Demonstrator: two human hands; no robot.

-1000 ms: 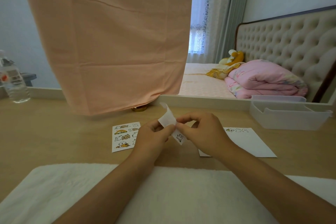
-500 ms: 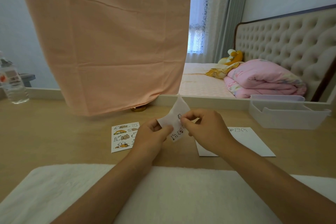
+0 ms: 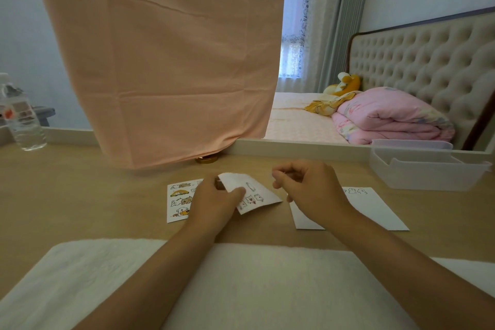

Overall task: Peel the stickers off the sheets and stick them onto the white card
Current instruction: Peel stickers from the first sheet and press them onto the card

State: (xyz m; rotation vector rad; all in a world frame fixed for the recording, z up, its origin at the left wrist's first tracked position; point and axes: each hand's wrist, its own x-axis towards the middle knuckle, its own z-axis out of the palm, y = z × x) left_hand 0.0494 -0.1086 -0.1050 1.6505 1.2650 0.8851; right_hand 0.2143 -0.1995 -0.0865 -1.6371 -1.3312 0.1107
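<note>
Two risks: left hand (image 3: 217, 202) pinches curled sticker sheet (image 3: 255, 195), which may crease. Right hand (image 3: 313, 191) is pinched closed with sticker unseen; if held, it could fold on itself before reaching white card (image 3: 375, 209).

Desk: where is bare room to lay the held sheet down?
Bare wood lies between the water bottle and the flat sticker sheet, and right of the white card, in front of the plastic tray. The middle is crowded: left hand, held sheet, right hand.

Peach cloth (image 3: 166, 61), tan table (image 3: 80, 195), white towel (image 3: 241, 289). Left sheet (image 3: 179, 202): brown and yellow cartoon animals; middle sheet (image 3: 257, 197): pale outlined ones. White card (image 3: 375, 209) right, pink quilt (image 3: 388, 115) far.
</note>
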